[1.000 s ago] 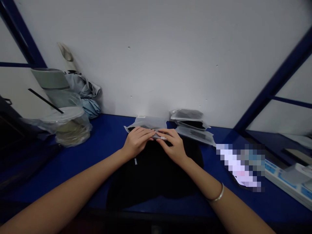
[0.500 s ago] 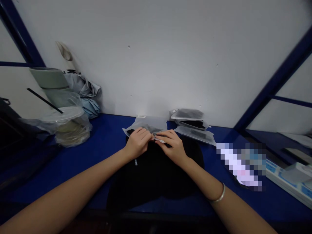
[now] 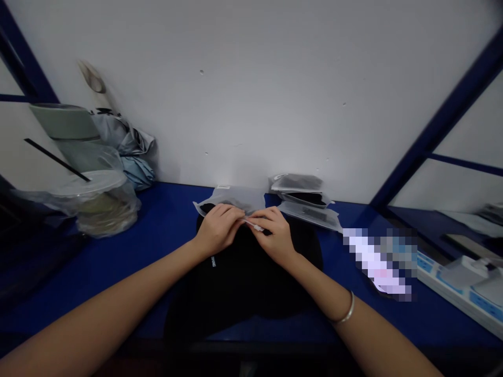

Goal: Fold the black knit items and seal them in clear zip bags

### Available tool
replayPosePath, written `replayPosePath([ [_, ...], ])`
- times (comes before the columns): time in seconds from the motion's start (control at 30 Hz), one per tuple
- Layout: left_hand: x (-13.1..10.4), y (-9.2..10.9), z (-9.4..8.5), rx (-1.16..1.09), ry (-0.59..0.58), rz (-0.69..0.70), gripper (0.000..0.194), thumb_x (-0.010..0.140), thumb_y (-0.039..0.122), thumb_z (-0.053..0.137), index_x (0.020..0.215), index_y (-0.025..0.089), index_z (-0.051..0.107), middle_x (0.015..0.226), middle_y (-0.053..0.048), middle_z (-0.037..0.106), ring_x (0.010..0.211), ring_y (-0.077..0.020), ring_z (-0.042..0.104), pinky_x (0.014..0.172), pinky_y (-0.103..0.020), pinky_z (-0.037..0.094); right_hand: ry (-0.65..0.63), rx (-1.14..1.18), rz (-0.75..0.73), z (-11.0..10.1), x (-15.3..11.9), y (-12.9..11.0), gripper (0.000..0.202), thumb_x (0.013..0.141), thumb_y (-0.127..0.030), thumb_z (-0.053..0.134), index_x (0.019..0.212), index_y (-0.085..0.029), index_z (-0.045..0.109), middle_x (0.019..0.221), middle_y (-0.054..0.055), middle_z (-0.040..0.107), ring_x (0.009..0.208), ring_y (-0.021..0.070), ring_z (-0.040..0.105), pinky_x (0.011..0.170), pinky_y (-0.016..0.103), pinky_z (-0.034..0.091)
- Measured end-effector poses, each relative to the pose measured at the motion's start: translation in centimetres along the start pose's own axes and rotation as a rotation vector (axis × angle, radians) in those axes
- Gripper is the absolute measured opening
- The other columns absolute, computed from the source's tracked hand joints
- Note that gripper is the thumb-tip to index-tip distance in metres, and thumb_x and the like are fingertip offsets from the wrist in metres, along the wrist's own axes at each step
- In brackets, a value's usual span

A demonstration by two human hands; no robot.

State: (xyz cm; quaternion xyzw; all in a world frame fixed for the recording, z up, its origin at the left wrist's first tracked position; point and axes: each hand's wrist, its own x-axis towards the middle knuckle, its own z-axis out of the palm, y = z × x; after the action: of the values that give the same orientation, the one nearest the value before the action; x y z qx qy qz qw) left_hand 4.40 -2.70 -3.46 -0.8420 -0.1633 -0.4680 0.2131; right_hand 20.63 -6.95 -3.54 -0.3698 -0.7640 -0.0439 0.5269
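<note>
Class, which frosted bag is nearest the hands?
The leftmost frosted bag, just beyond the left hand and right hand; the other bags lie farther right.

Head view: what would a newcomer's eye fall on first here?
Probably the left hand and right hand, close together mid-picture by a small white piece, over the black cloth. Next, the bright pixelated patch at right, then the lidded cup with its black straw at left.

The black garment (image 3: 251, 288) was noted as matt cloth; bag (image 3: 243, 196) beyond, as frosted plastic; bangle (image 3: 350, 309), as shiny metal; tabletop (image 3: 163, 222), as smooth.
</note>
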Motion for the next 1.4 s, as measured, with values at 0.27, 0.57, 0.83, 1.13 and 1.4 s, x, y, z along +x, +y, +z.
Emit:
replayPosePath([
  [0.27, 0.3, 0.7, -0.5, -0.029, 0.057, 0.211, 0.018, 0.077, 0.010, 0.052, 0.093, 0.018, 0.054, 0.084, -0.005, 0.065, 0.076, -0.0141, 0.059, 0.071, -0.031, 0.048, -0.092, -0.015, -0.039, 0.1, -0.3, 0.2, 0.020, 0.074, -0.010, 0.050, 0.074, -0.021, 0.067, 0.082, 0.003, 0.063, 0.075, 0.0149, 0.051, 0.066, 0.029, 0.046],
  [0.57, 0.8, 0.9, -0.7, 0.011, 0.061, 0.189, 0.013, 0.075, 0.015, 0.060, 0.086, 0.016, 0.055, 0.079, -0.005, 0.065, 0.071, -0.0147, 0.060, 0.069, -0.032, 0.047, -0.152, 0.033, -0.027, 0.0, -0.3, 0.0, 0.023, 0.075, -0.009, 0.045, 0.082, -0.019, 0.064, 0.087, 0.004, 0.060, 0.081, 0.0155, 0.051, 0.074, 0.032, 0.046],
  [0.83, 0.7, 1.0, -0.4, 0.076, 0.045, 0.105, 0.011, 0.076, 0.009, 0.053, 0.085, 0.015, 0.050, 0.078, -0.006, 0.064, 0.073, -0.0163, 0.058, 0.071, -0.034, 0.045, -0.133, -0.021, -0.007, 0.2, -0.3, -0.8, 0.026, 0.082, -0.011, 0.040, 0.091, -0.017, 0.063, 0.094, 0.006, 0.061, 0.088, 0.0167, 0.051, 0.079, 0.033, 0.047],
  [1.13, 0.7, -0.6, -0.6, 0.205, -0.132, 0.046, 0.014, 0.079, 0.012, 0.042, 0.083, 0.018, 0.054, 0.081, -0.007, 0.062, 0.077, -0.0200, 0.056, 0.071, -0.036, 0.042, -0.042, -0.035, 0.031, 0.2, -0.3, -0.3, 0.028, 0.081, -0.011, 0.041, 0.094, -0.021, 0.064, 0.101, 0.005, 0.063, 0.092, 0.0164, 0.053, 0.082, 0.035, 0.047],
  [1.4, 0.2, -3.0, -1.0, 0.232, -0.133, -0.065, 0.012, 0.081, 0.014, 0.042, 0.085, 0.017, 0.052, 0.095, -0.010, 0.060, 0.089, -0.0225, 0.056, 0.076, -0.038, 0.043, 0.163, 0.121, 0.231, 0.1, 0.1, 0.0, 0.023, 0.082, -0.012, 0.042, 0.083, -0.020, 0.064, 0.091, 0.004, 0.064, 0.089, 0.0148, 0.057, 0.077, 0.030, 0.048],
])
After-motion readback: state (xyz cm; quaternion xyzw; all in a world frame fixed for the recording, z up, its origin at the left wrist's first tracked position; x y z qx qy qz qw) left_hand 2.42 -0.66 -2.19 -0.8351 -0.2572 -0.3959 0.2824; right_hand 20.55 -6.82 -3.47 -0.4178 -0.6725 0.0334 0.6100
